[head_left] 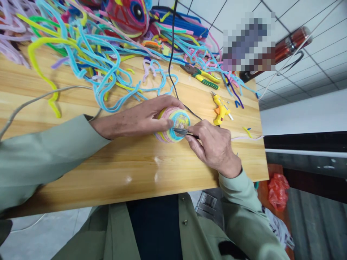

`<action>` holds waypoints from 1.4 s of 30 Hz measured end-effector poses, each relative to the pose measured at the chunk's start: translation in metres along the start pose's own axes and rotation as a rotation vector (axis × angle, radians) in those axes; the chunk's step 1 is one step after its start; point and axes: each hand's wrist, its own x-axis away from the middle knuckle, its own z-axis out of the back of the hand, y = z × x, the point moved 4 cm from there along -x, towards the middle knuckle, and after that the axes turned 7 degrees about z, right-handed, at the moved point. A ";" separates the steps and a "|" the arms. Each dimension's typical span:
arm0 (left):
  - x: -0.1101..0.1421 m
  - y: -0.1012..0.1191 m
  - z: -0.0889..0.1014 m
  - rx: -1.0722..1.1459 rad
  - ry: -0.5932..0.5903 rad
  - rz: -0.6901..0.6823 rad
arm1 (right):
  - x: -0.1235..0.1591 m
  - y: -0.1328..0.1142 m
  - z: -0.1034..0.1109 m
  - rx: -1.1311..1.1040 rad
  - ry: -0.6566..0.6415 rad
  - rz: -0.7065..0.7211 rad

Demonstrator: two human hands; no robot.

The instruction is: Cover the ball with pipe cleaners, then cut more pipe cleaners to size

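Observation:
My left hand [151,117] is closed around a small round form wound with pastel pipe cleaners [162,136], coloured pink, yellow and light blue. Its open-looking end faces right and shows a light blue ring with yellow and pale bits inside. In my right hand [213,142], fingers closed, is a pointed metal tool with a dark handle [181,131]; most of the handle is hidden. The tip of the tool lies over the blue ring, close to my left thumb. Both hands are just above the wooden table [121,162].
Loose blue pipe cleaners [108,86] pile up across the back left. Beyond them stands a colourful fish-like piece [130,16]. Green-and-yellow pliers [202,76] and a yellow glue gun [221,109] lie at right. A black cable [172,54] runs down toward my hands. A red flask [290,45] is far right.

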 end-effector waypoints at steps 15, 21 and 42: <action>0.000 0.009 0.002 -0.019 -0.020 0.065 | 0.001 0.001 -0.002 -0.040 -0.027 -0.032; 0.001 0.007 0.003 0.009 -0.024 0.058 | 0.004 0.002 0.000 -0.061 0.014 -0.040; 0.002 0.011 0.001 0.033 -0.043 0.047 | 0.001 0.000 -0.001 -0.071 -0.010 -0.058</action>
